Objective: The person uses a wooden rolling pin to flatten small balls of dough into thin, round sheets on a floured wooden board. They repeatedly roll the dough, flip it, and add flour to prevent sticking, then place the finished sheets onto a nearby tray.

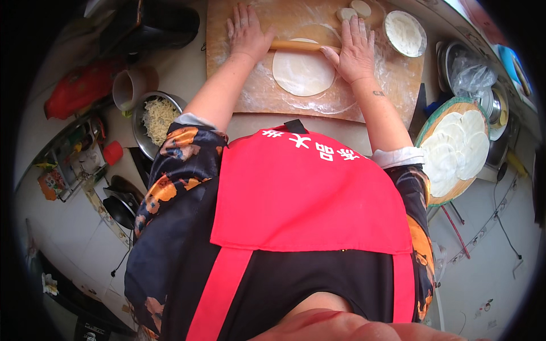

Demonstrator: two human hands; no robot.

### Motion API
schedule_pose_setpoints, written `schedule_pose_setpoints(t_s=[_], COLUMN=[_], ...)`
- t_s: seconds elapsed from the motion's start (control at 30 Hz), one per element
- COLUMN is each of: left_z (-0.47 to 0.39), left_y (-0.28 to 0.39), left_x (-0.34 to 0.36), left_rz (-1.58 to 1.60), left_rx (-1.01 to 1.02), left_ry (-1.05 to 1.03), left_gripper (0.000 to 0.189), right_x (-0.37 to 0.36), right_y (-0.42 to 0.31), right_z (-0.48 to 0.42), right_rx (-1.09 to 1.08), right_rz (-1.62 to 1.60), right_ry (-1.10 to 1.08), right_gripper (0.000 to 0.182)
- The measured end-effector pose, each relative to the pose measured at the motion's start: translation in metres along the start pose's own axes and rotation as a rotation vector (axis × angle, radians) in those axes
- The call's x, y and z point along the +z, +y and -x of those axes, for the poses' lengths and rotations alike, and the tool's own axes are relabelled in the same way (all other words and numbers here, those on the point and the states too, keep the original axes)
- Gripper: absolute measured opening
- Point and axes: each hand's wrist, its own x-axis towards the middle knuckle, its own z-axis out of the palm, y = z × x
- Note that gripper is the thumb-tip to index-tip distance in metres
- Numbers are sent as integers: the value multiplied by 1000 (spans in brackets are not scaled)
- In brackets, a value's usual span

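Note:
Floury and flat, my left hand (249, 37) presses on the left end of a wooden rolling pin (296, 45), fingers spread forward. The palm of my right hand (356, 55) covers the right end, with its thumb along the pin. The pin lies across the far part of a thin round dough sheet (303, 76). Under the sheet is a flour-dusted wooden board (251, 101). Beyond my right hand sit two small dough pieces, one flattened (361, 8) and one thicker (346, 14). A bowl (423, 47) of white flour stands right of them.
At right, a round green-edged tray (455, 197) holds several overlapping dough rounds (456, 145). Behind it are stacked metal pans and a clear plastic bag (472, 79). On the left stand a metal bowl (139, 128) of pale shreds, a plastic jug (126, 87) and a black container (153, 25).

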Motion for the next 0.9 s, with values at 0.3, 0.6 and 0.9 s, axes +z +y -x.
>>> schedule_pose_setpoints(t_s=[0.3,0.6,0.9], left_z=[112,-10,82], left_y=[2,-1,10], left_x=[-39,-4,-36], left_rz=[-20,-125,-119], left_rx=[209,27,197], left_ry=[-312,-56,-297], left_gripper=[87,89,88], right_x=[-19,7,-13], right_y=[-11,10,0], right_z=[117,-16,82], right_rx=[-182,-54,-139], right_rz=[-178,-56,-209], right_ry=[-275,12,-193], right_gripper=[94,97,93])
